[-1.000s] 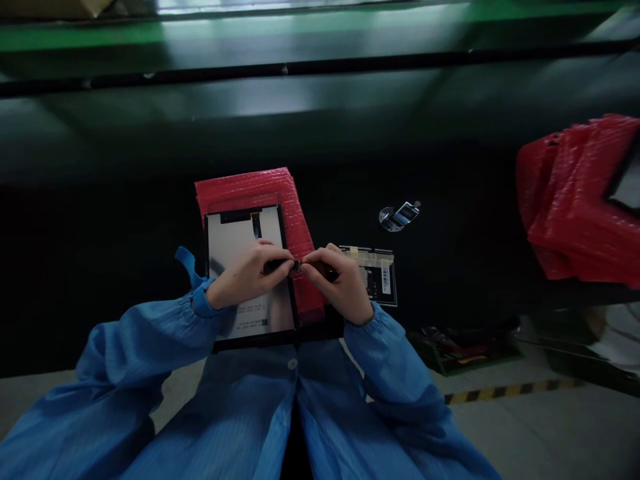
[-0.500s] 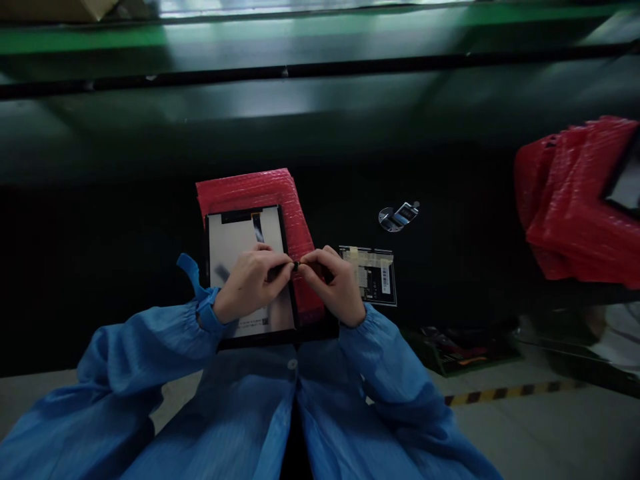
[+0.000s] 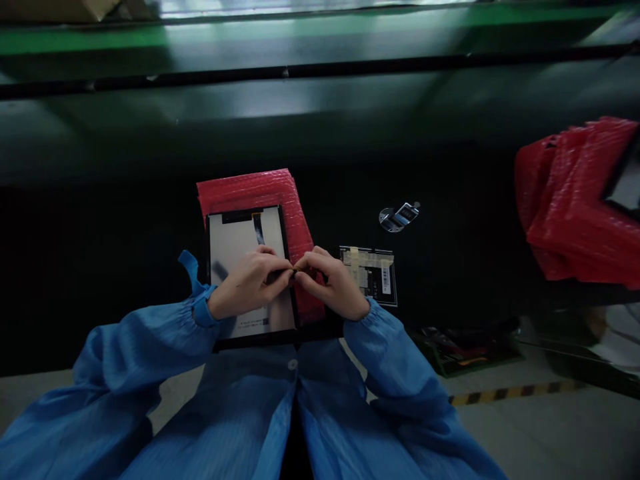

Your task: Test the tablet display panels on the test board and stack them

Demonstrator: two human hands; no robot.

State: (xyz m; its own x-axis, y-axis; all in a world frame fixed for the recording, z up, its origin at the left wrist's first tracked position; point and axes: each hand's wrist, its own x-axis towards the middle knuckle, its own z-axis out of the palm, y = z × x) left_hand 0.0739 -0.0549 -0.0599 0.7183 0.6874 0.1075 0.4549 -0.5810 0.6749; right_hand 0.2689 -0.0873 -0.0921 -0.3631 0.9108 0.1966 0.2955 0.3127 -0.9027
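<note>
A flat display panel with a black frame and pale back lies on a red bubble-wrap bag at the near edge of the dark bench. My left hand and my right hand meet above the panel's right edge. Both are pinched together on a small dark part, too small to name. A dark flex strip runs down the panel's back toward my fingers.
A small circuit board with tape and a barcode label lies right of my hands. A small metal part sits behind it. A pile of red bubble-wrap bags fills the right side. A green-edged shelf runs along the back.
My hands have shifted slightly closer together and a little upward; the fingertips now touch. The panel and bag have not moved.
</note>
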